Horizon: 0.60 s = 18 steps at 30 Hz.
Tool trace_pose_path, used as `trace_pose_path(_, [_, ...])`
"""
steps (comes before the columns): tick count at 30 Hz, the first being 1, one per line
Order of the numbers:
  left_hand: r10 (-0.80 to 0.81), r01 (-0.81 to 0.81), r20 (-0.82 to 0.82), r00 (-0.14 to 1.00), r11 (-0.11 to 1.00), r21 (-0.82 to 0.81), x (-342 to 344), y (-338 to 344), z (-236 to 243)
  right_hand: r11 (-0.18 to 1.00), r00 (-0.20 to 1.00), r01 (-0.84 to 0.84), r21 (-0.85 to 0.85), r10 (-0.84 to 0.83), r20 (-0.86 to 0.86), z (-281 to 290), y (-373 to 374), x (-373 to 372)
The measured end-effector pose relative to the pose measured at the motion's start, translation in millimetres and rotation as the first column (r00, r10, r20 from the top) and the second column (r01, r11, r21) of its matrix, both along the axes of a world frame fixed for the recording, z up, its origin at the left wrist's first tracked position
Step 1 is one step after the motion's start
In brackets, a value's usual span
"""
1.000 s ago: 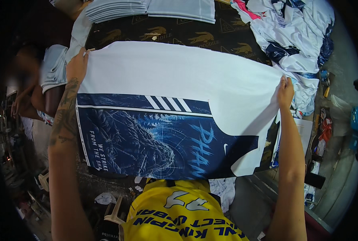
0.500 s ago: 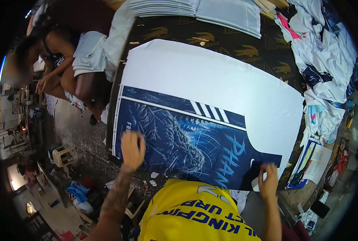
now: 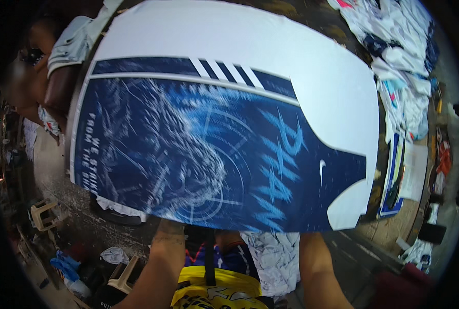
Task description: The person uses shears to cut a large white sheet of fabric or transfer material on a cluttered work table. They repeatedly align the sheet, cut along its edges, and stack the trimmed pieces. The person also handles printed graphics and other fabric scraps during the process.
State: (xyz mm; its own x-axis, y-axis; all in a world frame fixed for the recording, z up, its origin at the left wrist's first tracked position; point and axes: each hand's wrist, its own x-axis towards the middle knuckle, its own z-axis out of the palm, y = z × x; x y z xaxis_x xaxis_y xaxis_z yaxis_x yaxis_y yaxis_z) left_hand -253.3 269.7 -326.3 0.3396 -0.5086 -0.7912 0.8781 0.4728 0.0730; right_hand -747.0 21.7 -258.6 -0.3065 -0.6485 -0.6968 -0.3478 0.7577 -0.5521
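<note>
A large printed panel (image 3: 209, 129), white along its far side and navy with pale blue artwork, stripes and lettering, lies over the dark board (image 3: 270, 11). Its near edge hides both my hands. My left forearm (image 3: 162, 257) reaches under that edge left of centre, and my right forearm (image 3: 317, 262) does so to the right. Whether the fingers grip anything is out of sight. Crumpled white cloth (image 3: 270, 262) hangs below the panel between my arms, above the yellow shirt (image 3: 214, 286) on my body.
A co-worker (image 3: 41, 44) is at the left beside folded pale cloths (image 3: 69, 46). Crumpled printed fabrics (image 3: 394, 62) are heaped at the right, above papers and tools (image 3: 412, 170). Plastic stools (image 3: 44, 213) stand on the lower-left floor. A dark rectangular object (image 3: 430, 232) is at the lower right.
I held the panel up by its sides, then laid it down with both hands low on it. Now both hands have slipped under its near edge, out of sight.
</note>
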Motion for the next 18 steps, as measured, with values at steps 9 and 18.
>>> trace_pose_path(9, [-0.255,0.075,0.293,0.922,0.858,0.509,61.5,216.8,159.6,0.997,0.985,-0.077,-0.023,0.08,0.15,218.6,149.5,-57.5])
trace_pose_path(18, [-0.655,0.028,0.74,0.156,0.751,0.659,215.3,28.4,434.8,0.795,0.894,-0.16,-0.585,0.369,0.256,487.2,-6.0,15.4])
